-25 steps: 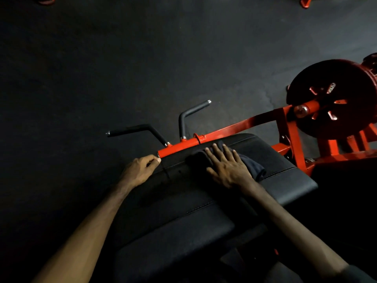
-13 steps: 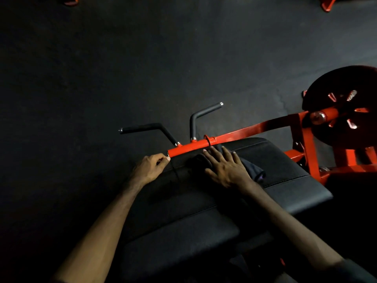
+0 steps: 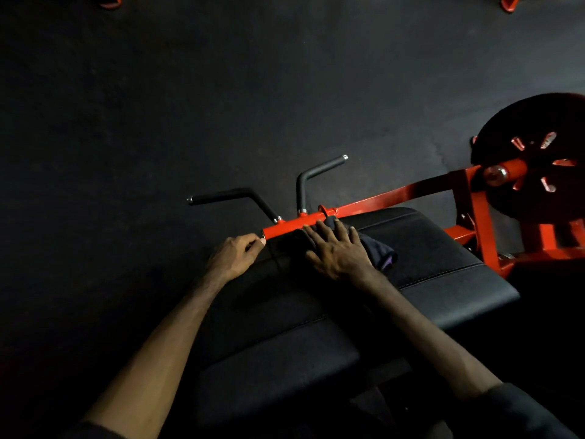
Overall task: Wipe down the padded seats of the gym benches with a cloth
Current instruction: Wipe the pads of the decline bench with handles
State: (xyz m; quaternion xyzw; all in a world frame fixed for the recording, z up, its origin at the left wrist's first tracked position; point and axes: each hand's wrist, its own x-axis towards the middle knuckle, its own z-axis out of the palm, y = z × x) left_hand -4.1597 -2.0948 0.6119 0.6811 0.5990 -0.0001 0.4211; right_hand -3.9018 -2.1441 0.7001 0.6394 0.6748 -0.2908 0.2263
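Observation:
A black padded bench seat (image 3: 437,248) fills the lower middle of the head view, split by stitched seams. A dark cloth (image 3: 378,250) lies bunched on the pad's far edge beside the orange bar (image 3: 294,226). My right hand (image 3: 338,248) lies flat on the cloth with fingers spread, pressing it against the pad. My left hand (image 3: 235,255) rests at the pad's far left corner, its fingers curled at the end of the orange bar; whether it grips the pad edge is hard to see.
Two black handles (image 3: 228,196) (image 3: 319,171) stick up from the orange bar beyond the pad. An orange frame (image 3: 474,210) carries a black weight plate (image 3: 538,156) at the right. Dark rubber floor (image 3: 221,90) surrounds the bench.
My right hand with the cloth has slid slightly toward the orange bar at the pad's far edge. The left hand stays at the corner. The view has shifted a little.

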